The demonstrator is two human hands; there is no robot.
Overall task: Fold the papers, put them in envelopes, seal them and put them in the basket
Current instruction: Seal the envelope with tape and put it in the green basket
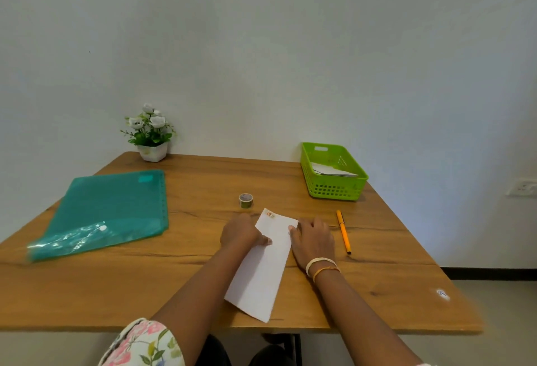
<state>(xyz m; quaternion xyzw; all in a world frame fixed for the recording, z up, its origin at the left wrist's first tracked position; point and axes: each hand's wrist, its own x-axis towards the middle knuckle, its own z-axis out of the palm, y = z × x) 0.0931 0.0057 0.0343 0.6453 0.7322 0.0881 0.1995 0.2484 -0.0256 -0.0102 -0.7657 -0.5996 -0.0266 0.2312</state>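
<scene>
A long white envelope (263, 266) lies lengthwise on the wooden table (203, 287), with a small sticker at its far end. My left hand (242, 232) rests on its left edge near the far end, thumb pressing on the paper. My right hand (313, 239) lies flat beside the right edge, thumb touching the far corner. A green plastic basket (334, 188) stands at the back right with white envelopes inside. A small roll of tape (245, 200) sits just beyond the envelope.
A teal plastic folder (110, 208) lies on the left side of the table. An orange pen (343, 232) lies right of my right hand. A potted white flower (149, 133) stands at the back left against the wall.
</scene>
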